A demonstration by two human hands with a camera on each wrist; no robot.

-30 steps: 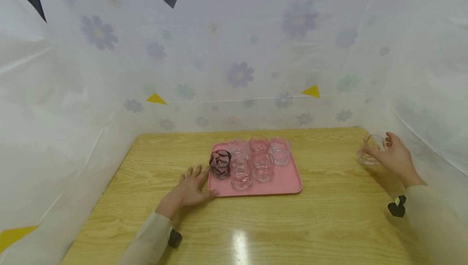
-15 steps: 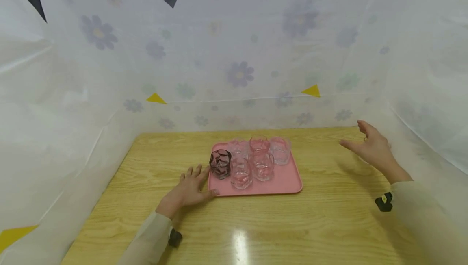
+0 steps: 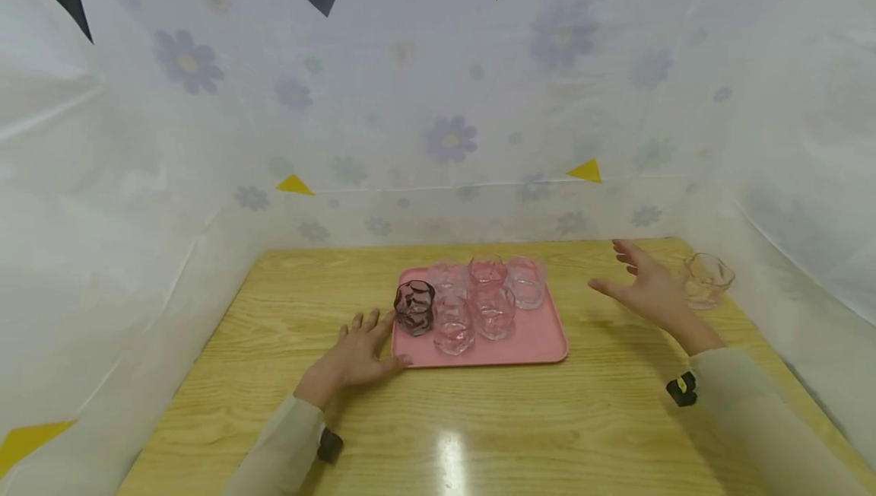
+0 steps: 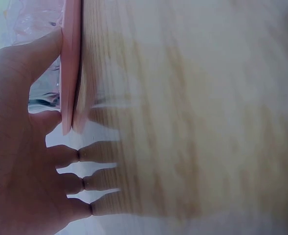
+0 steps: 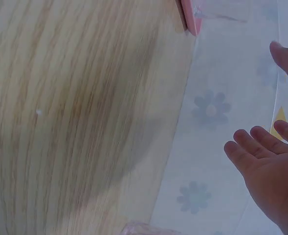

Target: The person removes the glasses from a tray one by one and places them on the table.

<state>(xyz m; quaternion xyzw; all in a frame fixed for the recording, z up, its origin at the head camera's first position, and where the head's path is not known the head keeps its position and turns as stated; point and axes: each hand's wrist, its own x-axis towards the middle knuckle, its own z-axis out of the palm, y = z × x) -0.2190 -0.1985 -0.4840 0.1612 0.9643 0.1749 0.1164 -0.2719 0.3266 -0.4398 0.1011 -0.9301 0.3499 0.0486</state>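
A pink tray lies on the table, holding several faceted glasses. One is a dark smoky glass at the tray's left; the others, such as the front clear glass, are see-through. My left hand spreads at the tray's left edge, thumb and index finger touching its side. The other fingertips meet the tabletop in the left wrist view. My right hand, empty, hovers above the table with thumb and fingers apart, between the tray and a single clear glass at the far right.
The wood-grain table is walled in by white sheeting on the left, back and right. The lone glass stands near the right sheet. Flowers and coloured triangles mark the back sheet.
My right hand has let go of the clear glass at the far right and moved left, toward the tray. My left hand and the tray have stayed in place.
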